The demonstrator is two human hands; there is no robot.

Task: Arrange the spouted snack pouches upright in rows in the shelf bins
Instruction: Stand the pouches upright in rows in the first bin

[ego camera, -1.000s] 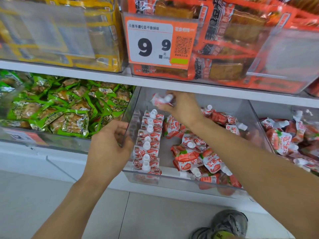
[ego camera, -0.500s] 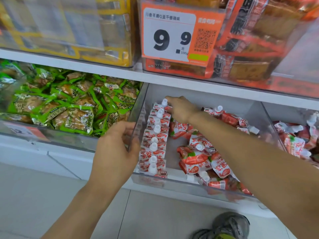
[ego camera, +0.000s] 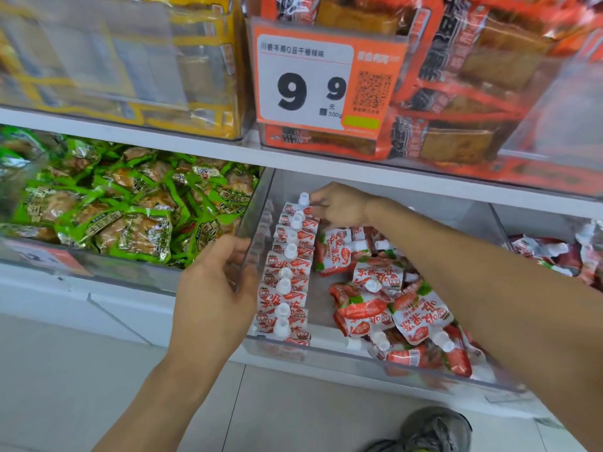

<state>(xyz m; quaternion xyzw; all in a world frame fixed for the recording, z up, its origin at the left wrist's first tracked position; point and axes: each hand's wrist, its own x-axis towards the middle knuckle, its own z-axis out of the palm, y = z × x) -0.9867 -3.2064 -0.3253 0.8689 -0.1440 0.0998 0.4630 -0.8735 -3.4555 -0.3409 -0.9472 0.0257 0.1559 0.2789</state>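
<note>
A clear plastic shelf bin (ego camera: 326, 350) holds red-and-white spouted snack pouches. Along its left wall several pouches stand upright in one row (ego camera: 290, 272), white caps up. My right hand (ego camera: 339, 205) reaches to the back of that row and pinches the rearmost pouch (ego camera: 301, 203) against the others. A loose heap of pouches (ego camera: 391, 308) lies flat in the middle and right of the bin. My left hand (ego camera: 215, 288) grips the bin's left wall near the front, fingers curled over its top edge.
A bin of green snack packets (ego camera: 124, 216) sits to the left. A further bin with spouted pouches (ego camera: 561, 252) is at the right. The shelf above carries yellow and orange packs and a 9.9 price tag (ego camera: 323, 83). My shoe (ego camera: 430, 432) is on the floor below.
My right hand carried a pouch from mid-air down to the back end of the upright row and set it there. The view shifted closer. My left hand stayed on the bin wall.
</note>
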